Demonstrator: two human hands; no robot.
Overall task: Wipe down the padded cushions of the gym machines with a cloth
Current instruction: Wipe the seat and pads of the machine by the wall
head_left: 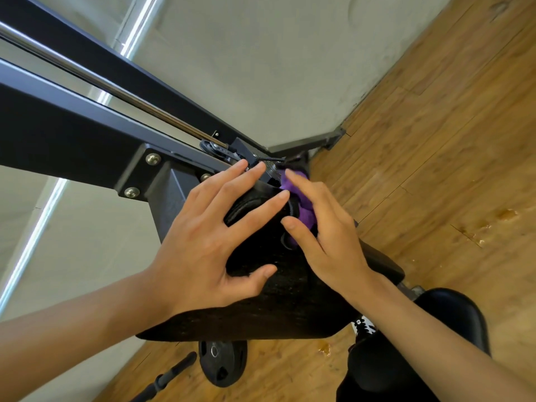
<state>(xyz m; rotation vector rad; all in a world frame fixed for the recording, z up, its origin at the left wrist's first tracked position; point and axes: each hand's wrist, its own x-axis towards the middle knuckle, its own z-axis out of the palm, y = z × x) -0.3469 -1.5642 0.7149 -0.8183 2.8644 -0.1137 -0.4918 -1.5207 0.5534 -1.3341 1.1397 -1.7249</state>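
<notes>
The wiping step is under way: the purple cloth point(307, 213) is pressed to the cushion's point(278, 300) top end by the seemingly flat-fingered right hand point(327, 236), the cushion is steadied by the spread-open left hand point(208, 248), and a downward stroke is probably needed next.

Purple cloth point(291, 185); black cushion point(290, 309) & machine frame point(58, 120) w/ silver bolts point(152, 159). Amber wood-grain floor point(435, 155), pale grey wall point(261, 68), black weight plate point(223, 369).
</notes>
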